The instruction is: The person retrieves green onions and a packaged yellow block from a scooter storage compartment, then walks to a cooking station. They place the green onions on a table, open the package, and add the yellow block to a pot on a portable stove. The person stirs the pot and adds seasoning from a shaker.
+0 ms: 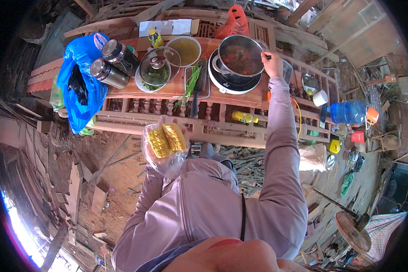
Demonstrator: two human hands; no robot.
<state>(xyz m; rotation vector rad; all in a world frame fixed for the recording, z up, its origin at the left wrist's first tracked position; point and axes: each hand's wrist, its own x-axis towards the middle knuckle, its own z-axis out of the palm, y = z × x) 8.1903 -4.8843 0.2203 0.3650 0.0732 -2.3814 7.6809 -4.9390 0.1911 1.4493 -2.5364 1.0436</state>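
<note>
My left hand [157,158] holds a clear plastic bag [171,166] with two yellow, ridged blocks [167,139] in it, in front of my chest. My right arm reaches forward, and my right hand [272,65] is closed at the right rim of a steaming pot [238,56]. The fingers are pinched together near the pot's side handle; a small dark thing shows at them, too small to name. Reddish pieces lie in dark broth inside the pot. Under it sits a white-edged electric cooker [231,86].
Left of the pot are a dark grater-like board [202,77] with green stalks [193,84], a bowl of liquid [186,50], and a glass lid [155,68] over greens. Two metal flasks [109,74] and a blue bag [84,86] stand farther left. A yellow bottle [244,117] lies below.
</note>
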